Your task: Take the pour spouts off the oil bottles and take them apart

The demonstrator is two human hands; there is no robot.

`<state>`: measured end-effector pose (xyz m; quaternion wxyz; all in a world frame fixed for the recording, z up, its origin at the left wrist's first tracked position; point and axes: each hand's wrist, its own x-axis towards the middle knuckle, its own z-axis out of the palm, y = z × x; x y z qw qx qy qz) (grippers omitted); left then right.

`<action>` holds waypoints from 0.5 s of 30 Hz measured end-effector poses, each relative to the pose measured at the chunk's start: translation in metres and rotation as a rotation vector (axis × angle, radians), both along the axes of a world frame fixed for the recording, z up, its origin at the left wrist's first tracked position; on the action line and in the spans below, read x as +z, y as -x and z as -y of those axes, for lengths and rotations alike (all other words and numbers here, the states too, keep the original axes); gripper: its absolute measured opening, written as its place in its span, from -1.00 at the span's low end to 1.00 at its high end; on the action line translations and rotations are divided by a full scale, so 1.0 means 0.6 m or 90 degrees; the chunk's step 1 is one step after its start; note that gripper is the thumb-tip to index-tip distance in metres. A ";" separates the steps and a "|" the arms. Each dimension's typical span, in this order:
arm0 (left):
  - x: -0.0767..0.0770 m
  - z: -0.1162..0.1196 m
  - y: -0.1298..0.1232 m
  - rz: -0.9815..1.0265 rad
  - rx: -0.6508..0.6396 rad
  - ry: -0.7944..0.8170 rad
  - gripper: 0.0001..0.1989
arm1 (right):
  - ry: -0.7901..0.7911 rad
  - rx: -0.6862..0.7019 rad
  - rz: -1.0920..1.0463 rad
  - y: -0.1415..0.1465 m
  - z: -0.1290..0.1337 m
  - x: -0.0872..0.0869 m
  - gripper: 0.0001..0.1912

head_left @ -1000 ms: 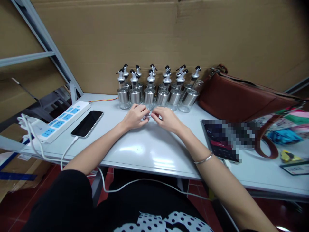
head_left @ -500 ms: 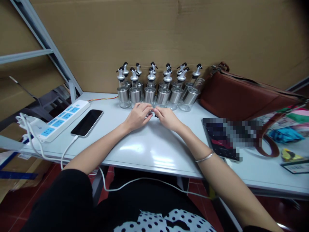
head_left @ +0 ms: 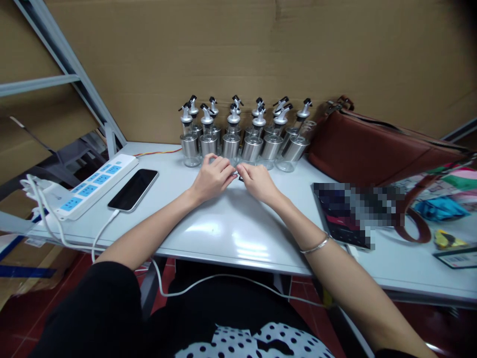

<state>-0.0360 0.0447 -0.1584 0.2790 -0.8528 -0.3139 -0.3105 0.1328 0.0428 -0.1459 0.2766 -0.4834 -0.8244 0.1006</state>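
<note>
Just in front of the bottles, my left hand (head_left: 213,177) and my right hand (head_left: 258,183) meet at their fingertips above the white table (head_left: 223,223). Both have curled fingers closed round a small object, mostly hidden, with a bit of silver between them and a black tip (head_left: 241,179) showing by my right fingers. Two rows of glass bottles with steel sleeves, such as this front one (head_left: 252,148), stand behind the hands. Most carry silver and black pour spouts. The rightmost front bottle (head_left: 294,153) has an open glass neck without a spout.
On the left lie a white power strip (head_left: 99,186) and a black phone (head_left: 134,190) with a white cable. To the right are a brown leather bag (head_left: 372,149), a partly blurred dark flat item (head_left: 335,214) and a blue crumpled pouch (head_left: 441,208). A cardboard wall (head_left: 223,49) rises behind.
The left hand's fingers have shifted slightly, with the index finger more raised and bent. The right hand has stayed almost in place.
</note>
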 end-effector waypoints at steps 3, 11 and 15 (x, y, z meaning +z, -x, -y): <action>0.005 -0.002 0.007 -0.007 -0.009 -0.039 -0.82 | 0.083 -0.014 -0.093 -0.004 -0.004 0.002 -0.56; -0.002 -0.025 0.036 0.015 -0.001 0.066 -0.82 | 0.189 -0.017 -0.114 -0.022 -0.013 0.004 -0.78; -0.005 -0.029 0.040 0.015 -0.005 0.102 -0.81 | 0.172 -0.057 -0.057 -0.021 -0.012 0.006 -0.74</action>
